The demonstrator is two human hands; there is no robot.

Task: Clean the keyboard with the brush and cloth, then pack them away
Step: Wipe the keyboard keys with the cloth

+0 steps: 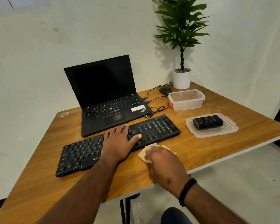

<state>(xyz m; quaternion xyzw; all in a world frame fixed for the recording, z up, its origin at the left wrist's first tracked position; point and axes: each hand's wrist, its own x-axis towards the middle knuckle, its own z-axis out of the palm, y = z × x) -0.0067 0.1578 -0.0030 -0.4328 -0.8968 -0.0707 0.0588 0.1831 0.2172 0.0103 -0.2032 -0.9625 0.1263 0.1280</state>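
Keyboard (118, 144), black, lies at an angle across the near middle of the wooden desk (39, 183), just in front of the laptop. From my feed, nearest the camera, the right hand (164, 164) rests on the desk just beside the keyboard's front edge; its fingers are curled round a beige cloth (143, 155), which shows at the left and far side of the hand. A dark band sits on that wrist. The left hand (120, 143) lies flat on the middle keys, fingers straight and spread, thumb out to the right, gripping nothing. Beyond the keyboard stands an open black laptop (107, 96), screen dark. To the right, a clear lid (212, 132) lies on the desk with a small black case (208, 122) on it; I cannot tell whether this holds the brush. Farther back sits a clear plastic container (186, 99), open, then a black mouse (165, 90) with its cable, and a potted plant (182, 46) at the far corner.
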